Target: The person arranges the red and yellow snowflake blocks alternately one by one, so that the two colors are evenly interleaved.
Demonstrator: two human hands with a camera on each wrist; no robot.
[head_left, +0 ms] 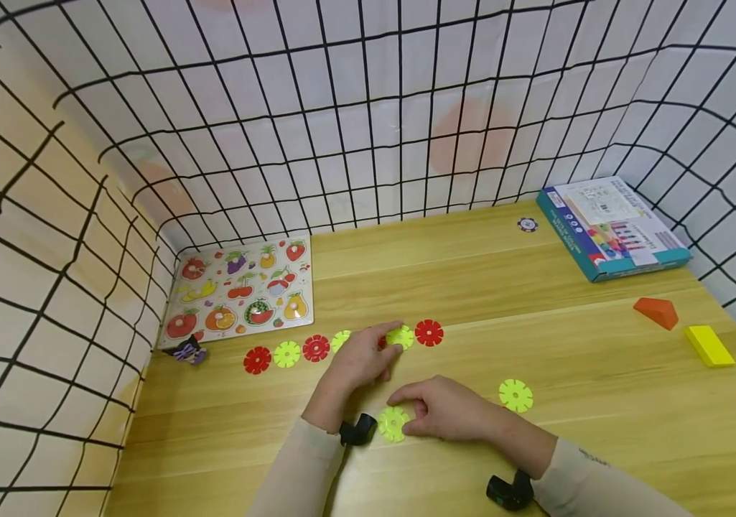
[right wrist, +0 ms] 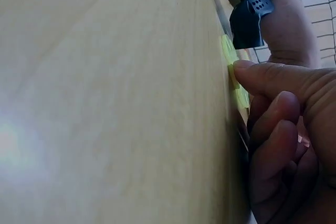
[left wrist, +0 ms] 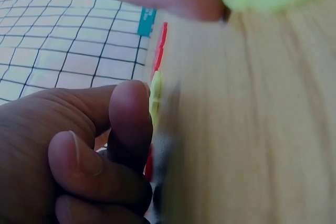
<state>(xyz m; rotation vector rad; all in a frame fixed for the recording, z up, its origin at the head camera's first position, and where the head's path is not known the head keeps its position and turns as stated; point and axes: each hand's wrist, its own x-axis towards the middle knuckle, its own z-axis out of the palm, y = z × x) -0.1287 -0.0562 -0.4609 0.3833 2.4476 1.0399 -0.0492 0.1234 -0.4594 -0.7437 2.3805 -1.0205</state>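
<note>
A row of red and yellow-green notched plastic discs lies on the wooden table. My left hand (head_left: pixel 360 357) reaches over the row, its thumb and index finger at opposite edges of a yellow-green disc (head_left: pixel 400 336). The hand partly hides a red disc beside it; another red disc (head_left: pixel 429 332) ends the row on the right. Nearer to me, my right hand (head_left: pixel 448 408) pinches a second yellow-green disc (head_left: pixel 393 424) at its edge. In the right wrist view, the thumb (right wrist: pixel 252 72) touches this disc's rim. One more yellow-green disc (head_left: pixel 515 396) lies beyond the right wrist.
A fruit puzzle board (head_left: pixel 241 291) lies at the back left, with a small dark-and-purple figure (head_left: pixel 188 350) by its corner. At right are a boxed set (head_left: pixel 613 226), an orange block (head_left: pixel 657 312), a yellow block (head_left: pixel 709 346) and a round chip (head_left: pixel 527 225). Black wire mesh (head_left: pixel 368 115) encloses the table.
</note>
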